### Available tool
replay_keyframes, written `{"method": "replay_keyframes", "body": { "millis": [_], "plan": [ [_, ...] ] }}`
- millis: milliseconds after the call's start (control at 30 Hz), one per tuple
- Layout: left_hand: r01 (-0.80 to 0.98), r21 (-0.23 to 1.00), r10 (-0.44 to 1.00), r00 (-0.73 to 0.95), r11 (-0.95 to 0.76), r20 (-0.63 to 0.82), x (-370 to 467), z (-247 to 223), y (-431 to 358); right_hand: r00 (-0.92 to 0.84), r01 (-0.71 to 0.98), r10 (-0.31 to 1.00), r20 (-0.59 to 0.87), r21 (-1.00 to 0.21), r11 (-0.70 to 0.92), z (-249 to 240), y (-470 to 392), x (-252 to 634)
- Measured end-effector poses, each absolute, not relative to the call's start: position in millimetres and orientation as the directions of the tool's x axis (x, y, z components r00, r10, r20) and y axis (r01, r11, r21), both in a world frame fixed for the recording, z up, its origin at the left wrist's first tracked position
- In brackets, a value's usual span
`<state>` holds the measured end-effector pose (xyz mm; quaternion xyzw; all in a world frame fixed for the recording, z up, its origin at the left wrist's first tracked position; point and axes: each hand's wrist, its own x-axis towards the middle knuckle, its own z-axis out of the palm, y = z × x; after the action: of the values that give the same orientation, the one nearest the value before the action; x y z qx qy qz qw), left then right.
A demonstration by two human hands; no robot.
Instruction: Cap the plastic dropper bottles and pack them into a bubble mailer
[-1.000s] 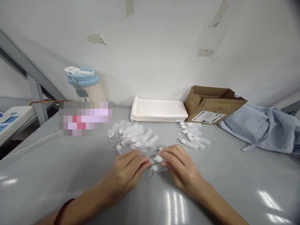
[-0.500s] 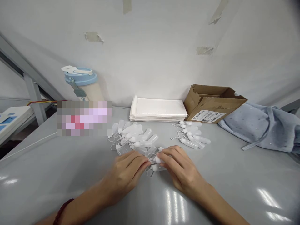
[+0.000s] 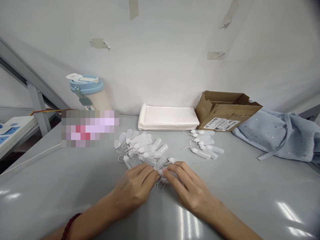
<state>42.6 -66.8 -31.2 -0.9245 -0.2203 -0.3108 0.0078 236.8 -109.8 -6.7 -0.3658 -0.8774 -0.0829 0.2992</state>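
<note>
My left hand [image 3: 138, 181] is closed in a pinch at the near edge of a pile of small clear plastic dropper bottles [image 3: 143, 143] with white caps and looped tethers. Facing it, my right hand [image 3: 188, 183] pinches the white cap of one dropper bottle [image 3: 160, 172], whose body is mostly covered by the fingers. The left fingertips meet the same bottle's tip. Another dropper bottle [image 3: 164, 180] lies just below, partly hidden by the right hand. Farther right, a smaller group of the bottles [image 3: 203, 143] lies on the grey table [image 3: 240, 193].
A stack of white padded envelopes [image 3: 170, 116] lies against the wall. Right of it stands an open cardboard box [image 3: 225, 111], then a blue-grey cloth [image 3: 277, 136]. A tumbler [image 3: 87, 90] stands at the back left, with a power strip [image 3: 16, 130] by the left edge.
My right hand has shifted slightly left and down, bringing its fingertips closer to the left hand. The left hand stays nearly in place. The piles look unchanged.
</note>
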Motion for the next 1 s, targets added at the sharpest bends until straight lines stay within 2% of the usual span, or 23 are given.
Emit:
{"method": "replay_keyframes", "body": {
  "millis": [200,400,633,867,1000],
  "plan": [
    [0.387,0.306,0.493,0.671,-0.87,0.554,42,-23,-64,-0.446,0.655,0.705,0.551,-0.336,0.677,-19,-108,240],
    [0.366,0.433,0.562,0.632,-0.824,0.534,39,-19,-63,-0.42,0.614,0.694,0.585,-0.38,0.692,-20,-105,242],
    [0.326,0.442,0.541,0.625,-0.836,0.562,41,-20,-66,-0.399,0.58,0.709,0.581,-0.439,0.686,-18,-108,239],
    [0.312,0.327,0.451,0.645,-0.892,0.617,44,-18,-67,-0.393,0.59,0.723,0.567,-0.447,0.672,-20,-114,233],
    [0.31,0.331,0.454,0.625,-0.891,0.635,44,-19,-68,-0.36,0.586,0.711,0.604,-0.447,0.676,-19,-116,229]
  ]
}}
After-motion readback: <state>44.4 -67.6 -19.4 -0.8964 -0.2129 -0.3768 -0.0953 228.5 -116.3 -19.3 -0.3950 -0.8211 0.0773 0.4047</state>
